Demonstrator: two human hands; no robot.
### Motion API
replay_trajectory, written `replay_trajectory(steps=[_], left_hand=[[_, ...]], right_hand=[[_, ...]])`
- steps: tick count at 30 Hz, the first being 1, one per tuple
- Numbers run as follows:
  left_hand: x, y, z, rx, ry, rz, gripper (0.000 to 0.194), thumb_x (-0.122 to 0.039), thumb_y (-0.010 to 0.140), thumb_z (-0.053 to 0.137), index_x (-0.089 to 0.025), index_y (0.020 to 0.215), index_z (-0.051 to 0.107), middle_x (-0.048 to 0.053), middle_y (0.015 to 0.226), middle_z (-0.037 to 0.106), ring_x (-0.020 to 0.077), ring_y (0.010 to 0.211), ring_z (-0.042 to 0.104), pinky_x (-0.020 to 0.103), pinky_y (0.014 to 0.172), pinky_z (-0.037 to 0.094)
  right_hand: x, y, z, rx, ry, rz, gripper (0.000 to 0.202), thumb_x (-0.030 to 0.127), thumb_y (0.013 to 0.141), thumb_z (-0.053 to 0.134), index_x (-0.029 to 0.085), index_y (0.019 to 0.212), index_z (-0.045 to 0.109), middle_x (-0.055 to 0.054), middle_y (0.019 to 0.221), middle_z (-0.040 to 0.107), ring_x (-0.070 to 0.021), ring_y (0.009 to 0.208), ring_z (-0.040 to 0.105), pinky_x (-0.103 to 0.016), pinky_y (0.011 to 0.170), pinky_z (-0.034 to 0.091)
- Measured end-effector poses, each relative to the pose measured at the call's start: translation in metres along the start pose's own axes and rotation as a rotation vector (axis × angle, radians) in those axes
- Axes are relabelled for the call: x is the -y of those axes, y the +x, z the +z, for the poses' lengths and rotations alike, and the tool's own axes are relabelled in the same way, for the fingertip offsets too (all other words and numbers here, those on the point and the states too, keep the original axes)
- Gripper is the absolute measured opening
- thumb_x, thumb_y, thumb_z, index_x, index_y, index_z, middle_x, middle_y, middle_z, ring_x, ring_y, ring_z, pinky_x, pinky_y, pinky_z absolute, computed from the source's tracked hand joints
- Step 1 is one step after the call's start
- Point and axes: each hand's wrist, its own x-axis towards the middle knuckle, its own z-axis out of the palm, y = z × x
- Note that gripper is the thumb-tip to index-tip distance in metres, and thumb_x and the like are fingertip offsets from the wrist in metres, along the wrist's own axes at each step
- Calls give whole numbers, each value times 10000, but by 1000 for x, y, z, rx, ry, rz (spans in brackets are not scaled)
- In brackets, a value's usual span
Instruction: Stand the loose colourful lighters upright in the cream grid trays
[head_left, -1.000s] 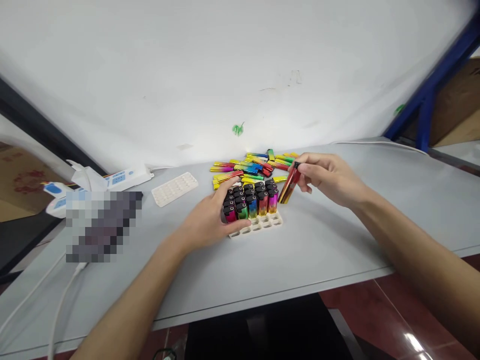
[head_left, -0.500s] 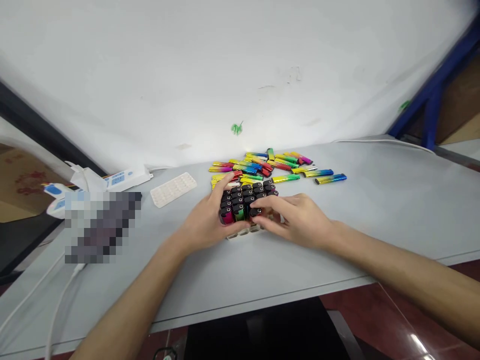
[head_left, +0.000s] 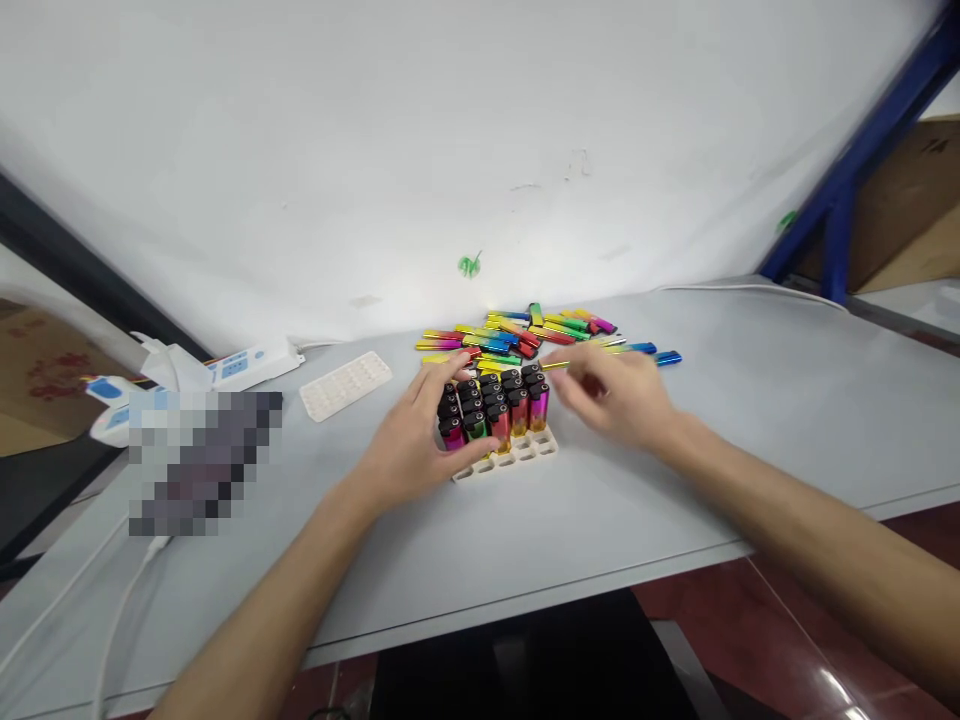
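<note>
Several upright lighters (head_left: 517, 412) with black tops and shiny coloured bodies stand in rows in a cream tray (head_left: 529, 452) with holes. Some front holes of the tray show no lighter. My left hand (head_left: 405, 435) is wrapped round the left side of this group, its thumb across the front and its fingers behind. To the right of the group, my right hand (head_left: 619, 390) hovers near the loose lighters (head_left: 495, 335), its fingers bent and smeared by motion. Whether anything is between those fingers I cannot tell. The loose lighters lie in a heap behind the tray.
A second cream tray (head_left: 346, 385) lies to the left on the grey table (head_left: 570, 540). Farther left are a white power strip (head_left: 251, 368), a pixelated dark object (head_left: 206, 460) and white cables (head_left: 124, 600). A white wall (head_left: 375, 150) rises behind the table.
My right hand has left a lighter at the front of the tray and moved back and right towards the heap. That lighter now stands among the others. My left hand stays around the group.
</note>
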Motion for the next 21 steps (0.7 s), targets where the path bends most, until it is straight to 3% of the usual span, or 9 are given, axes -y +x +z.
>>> replay_trajectory(steps=[3,6,9,11,16,21], left_hand=[[-2,-1,1,34,21,-23,816,-465,846,719,-280,1514,289,104,1414,533,287,1293,547,436,1062,475],[-2,-1,1,44,32,-41,817,-480,856,706,-272,1522,281,103,1434,533,285,1298,551,421,1056,482],[-1,-1,0,43,40,-46,819,-508,857,697,-266,1522,284,103,1412,558,285,1275,571,420,1047,489],[0,-1,-1,45,44,-56,816,-521,858,691,-271,1522,287,102,1403,567,289,1272,575,429,1044,491],[0,0,-2,44,31,-49,796,-509,858,691,-277,1513,302,104,1404,571,295,1294,563,446,1042,491],[-1,0,-3,52,19,-37,757,-493,880,668,-272,1509,309,101,1450,547,284,1313,552,433,1038,492]], right_hand=[[-36,11,-9,-79,-181,169,279,351,947,497,217,1105,684,-62,789,676,-218,711,596,-344,672,431],[-70,14,-11,79,-372,137,303,314,870,574,197,1101,730,-146,1040,644,-328,1016,559,-421,827,462],[-88,10,-7,223,-486,107,316,291,828,604,172,1075,762,-176,1114,607,-351,1036,518,-482,919,447],[-91,8,-4,246,-504,99,286,299,830,603,165,1019,772,-181,1133,600,-350,1040,509,-495,938,441],[-77,12,-7,134,-241,180,228,388,840,617,196,894,728,-144,1088,635,-335,1081,525,-481,928,452],[-56,20,-15,-44,301,510,275,498,907,582,229,889,526,-38,860,675,-183,713,601,-344,685,494]])
